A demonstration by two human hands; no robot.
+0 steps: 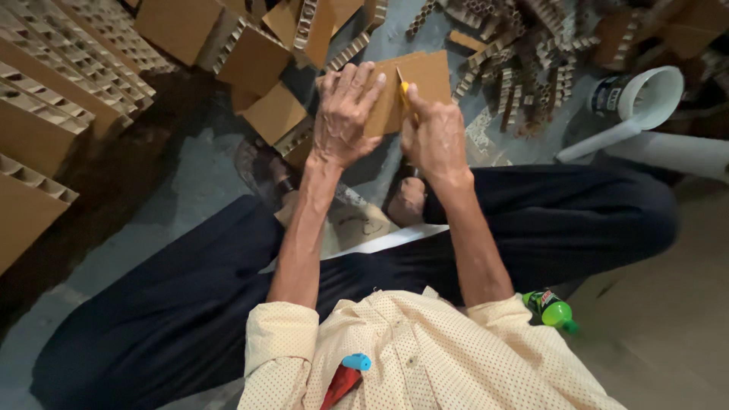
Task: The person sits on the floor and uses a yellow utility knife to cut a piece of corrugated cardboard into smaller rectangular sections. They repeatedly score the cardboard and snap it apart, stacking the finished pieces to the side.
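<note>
Left hand (345, 114) pins cardboard piece (425, 80); right hand (434, 137) grips yellow cutter (405, 91), cut apparently midway; trimmed strips (524, 68) heaped at one o'clock.

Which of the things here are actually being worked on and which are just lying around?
In use:
- left hand pressing the cardboard piece
- right hand gripping the yellow cutter against it

Lying about:
- green bottle
- white jug
- honeycomb cardboard stacks
- cut strips on the floor
</note>
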